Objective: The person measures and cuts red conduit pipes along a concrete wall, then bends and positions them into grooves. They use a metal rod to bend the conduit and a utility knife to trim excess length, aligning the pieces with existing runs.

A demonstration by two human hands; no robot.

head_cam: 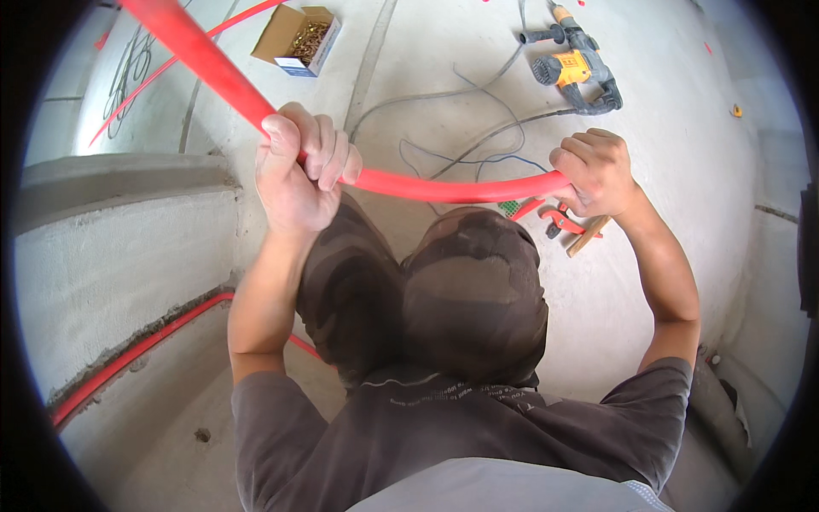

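Observation:
A red plastic conduit pipe (441, 189) curves across in front of my knees, with both hands closed around it. My left hand (306, 168) grips it where it rises towards the upper left and leaves the view. At the other side my right hand (595, 171) holds it close to its right end, which the fist hides. Below that fist, on the floor, lie a red-handled cutter (563, 221), a wooden stick (587, 237) and a small green piece (510, 207).
A yellow and black rotary hammer (572, 67) with its cable lies at the upper right. An open cardboard box of screws or anchors (311, 43) stands upper left, near coiled wire (128, 83). Another red pipe (137, 349) runs in a wall groove at left. A wall stands at right.

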